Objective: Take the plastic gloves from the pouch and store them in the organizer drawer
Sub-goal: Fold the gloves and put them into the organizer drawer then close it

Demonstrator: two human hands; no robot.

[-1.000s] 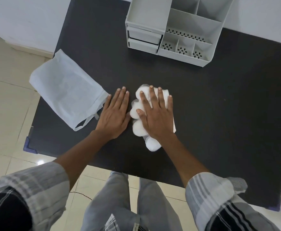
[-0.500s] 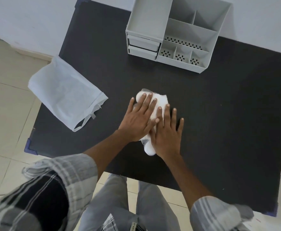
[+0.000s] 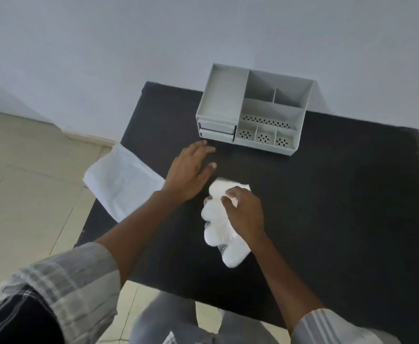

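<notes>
The white plastic gloves (image 3: pixel 218 219) lie in a crumpled bundle on the black table. My right hand (image 3: pixel 244 213) rests on the bundle's right side, fingers curled onto it. My left hand (image 3: pixel 189 173) hovers open above the table, off the gloves, its fingertips just short of the grey organizer (image 3: pixel 251 112). The organizer's two small drawers (image 3: pixel 217 129) at its lower left are both closed. The flat white pouch (image 3: pixel 122 181) lies at the table's left edge, partly hanging over it.
The organizer stands at the far edge of the black table (image 3: pixel 340 207) against a white wall. Its top has several open compartments with perforated floors. Tiled floor (image 3: pixel 29 194) lies to the left; my knees show below the near edge.
My left hand has lifted off the gloves and moved forward toward the organizer's drawers. My right hand has curled its fingers on the bundle. The camera has tilted up.
</notes>
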